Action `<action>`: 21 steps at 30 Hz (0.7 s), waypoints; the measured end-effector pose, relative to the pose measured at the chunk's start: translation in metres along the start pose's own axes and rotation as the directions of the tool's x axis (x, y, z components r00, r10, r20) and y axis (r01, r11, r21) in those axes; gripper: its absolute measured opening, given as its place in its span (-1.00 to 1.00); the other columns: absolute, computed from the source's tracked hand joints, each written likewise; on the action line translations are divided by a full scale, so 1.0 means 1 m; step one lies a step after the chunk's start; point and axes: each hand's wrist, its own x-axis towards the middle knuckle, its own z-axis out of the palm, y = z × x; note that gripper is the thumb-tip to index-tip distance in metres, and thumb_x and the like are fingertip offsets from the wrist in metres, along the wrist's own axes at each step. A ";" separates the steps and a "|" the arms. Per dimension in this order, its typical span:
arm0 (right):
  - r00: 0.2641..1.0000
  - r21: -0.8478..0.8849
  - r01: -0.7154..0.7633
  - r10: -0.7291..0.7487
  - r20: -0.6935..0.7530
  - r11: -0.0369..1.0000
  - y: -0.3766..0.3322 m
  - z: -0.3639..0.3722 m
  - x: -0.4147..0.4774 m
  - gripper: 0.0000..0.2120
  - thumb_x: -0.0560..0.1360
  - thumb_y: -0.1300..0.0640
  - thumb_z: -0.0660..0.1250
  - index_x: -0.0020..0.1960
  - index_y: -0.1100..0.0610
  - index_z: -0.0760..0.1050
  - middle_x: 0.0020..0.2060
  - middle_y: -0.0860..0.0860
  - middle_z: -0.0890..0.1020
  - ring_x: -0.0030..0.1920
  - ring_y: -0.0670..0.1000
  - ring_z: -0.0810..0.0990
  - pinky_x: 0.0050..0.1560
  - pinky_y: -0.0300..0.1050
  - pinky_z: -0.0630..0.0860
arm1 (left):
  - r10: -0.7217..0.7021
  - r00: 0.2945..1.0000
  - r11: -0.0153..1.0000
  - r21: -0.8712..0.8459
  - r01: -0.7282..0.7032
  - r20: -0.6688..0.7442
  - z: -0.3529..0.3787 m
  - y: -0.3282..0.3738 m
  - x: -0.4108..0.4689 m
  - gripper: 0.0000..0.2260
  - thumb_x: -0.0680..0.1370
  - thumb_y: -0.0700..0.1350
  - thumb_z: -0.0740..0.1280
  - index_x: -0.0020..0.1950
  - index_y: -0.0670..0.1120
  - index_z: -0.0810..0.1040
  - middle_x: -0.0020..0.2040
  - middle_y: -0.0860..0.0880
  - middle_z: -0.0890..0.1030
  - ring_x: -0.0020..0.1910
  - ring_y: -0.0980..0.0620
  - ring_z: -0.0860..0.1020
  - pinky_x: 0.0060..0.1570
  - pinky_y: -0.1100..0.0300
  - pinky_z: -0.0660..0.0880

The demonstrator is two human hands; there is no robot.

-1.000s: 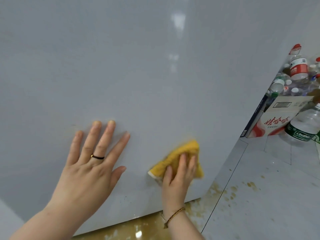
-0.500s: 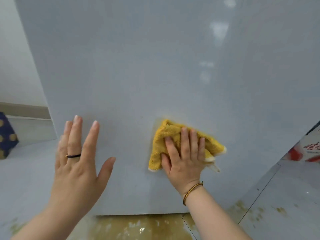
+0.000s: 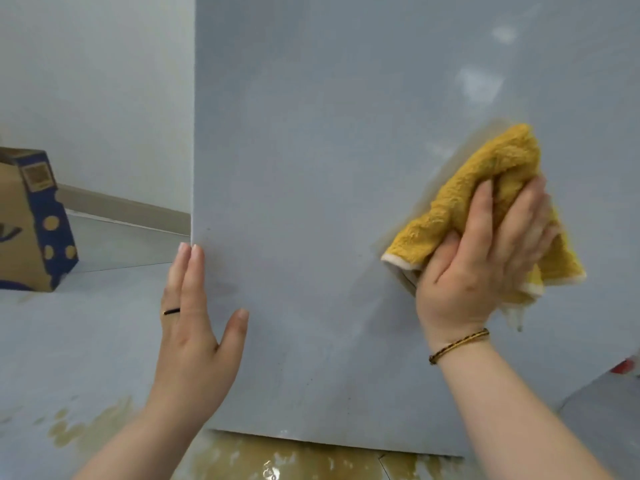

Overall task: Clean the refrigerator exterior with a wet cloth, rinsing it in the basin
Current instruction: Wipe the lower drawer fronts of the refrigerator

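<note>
Nearest, brownish puddles [image 3: 304, 460] lie on the floor [image 3: 69, 341] along the refrigerator's bottom edge. The left hand [image 3: 197, 327] is released, fingers straight, flat by the refrigerator panel [image 3: 311, 168] at its left edge, apparently bracing. Higher and toward the right edge, the right hand [image 3: 485, 258] presses the bunched yellow cloth [image 3: 485, 188] against the panel, fingers grasping its folds. This looks like the wiping step; next comes another stroke across unwiped surface, or a rinse, though no basin is in view. Farther left, a cardboard box [image 3: 27, 223] stands near the wall [image 3: 86, 81].
</note>
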 end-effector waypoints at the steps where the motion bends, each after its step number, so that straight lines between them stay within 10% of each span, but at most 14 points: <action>1: 1.000 0.010 -0.003 0.003 -0.002 1.000 -0.011 0.002 -0.012 -0.64 0.60 0.10 -0.08 0.36 0.10 0.25 0.34 0.27 0.19 0.46 0.16 0.05 0.46 -0.05 -0.11 | -0.041 0.999 0.998 -0.046 0.040 -0.022 0.000 0.001 0.000 -0.37 0.45 -0.16 0.24 0.43 0.03 -0.02 0.39 0.11 0.00 0.34 0.53 -0.13 0.24 0.63 -0.12; 5: 0.900 0.075 0.383 -0.390 0.194 0.921 -0.033 0.000 -0.082 -0.65 0.59 0.05 -0.01 0.36 -0.01 0.19 0.51 0.07 -0.06 0.51 0.04 -0.05 0.49 0.03 -0.07 | -0.222 0.974 0.957 -0.180 0.228 0.053 0.000 0.004 0.002 -0.38 0.52 -0.22 0.26 0.22 0.28 -0.09 0.31 0.30 -0.04 0.47 0.11 0.03 0.37 0.26 0.01; 13: 0.506 0.189 0.804 -0.815 0.281 0.564 -0.003 -0.004 -0.080 -0.54 0.52 0.13 0.11 0.42 0.07 0.18 0.46 0.08 0.10 0.51 0.08 -0.05 0.48 0.04 -0.04 | -0.288 0.939 0.838 -0.425 0.343 0.189 -0.017 -0.002 0.006 -0.54 0.51 -0.10 0.23 0.18 0.35 0.09 0.29 0.37 0.17 0.40 0.23 0.17 0.40 0.17 0.13; 16: 0.670 0.157 0.702 -0.720 0.181 0.694 -0.008 0.001 -0.030 -0.61 0.56 0.09 0.04 0.39 0.05 0.24 0.49 0.10 0.07 0.50 0.07 0.02 0.47 0.02 0.00 | -0.327 0.912 0.790 -0.457 0.408 0.249 -0.025 -0.003 0.008 -0.53 0.57 -0.21 0.18 0.12 0.38 0.16 0.35 0.27 0.23 0.30 0.29 0.24 0.33 0.20 0.19; 21: 0.987 0.013 0.153 -0.154 0.040 0.988 -0.073 0.013 -0.005 -0.60 0.58 -0.02 -0.06 0.34 0.08 0.28 0.32 0.18 0.25 0.40 0.14 0.11 0.43 0.04 0.05 | -0.346 0.902 0.721 -0.542 0.432 0.258 -0.028 -0.007 0.013 -0.61 0.57 -0.20 0.19 0.14 0.32 0.27 0.29 0.21 0.37 0.25 0.31 0.34 0.21 0.33 0.28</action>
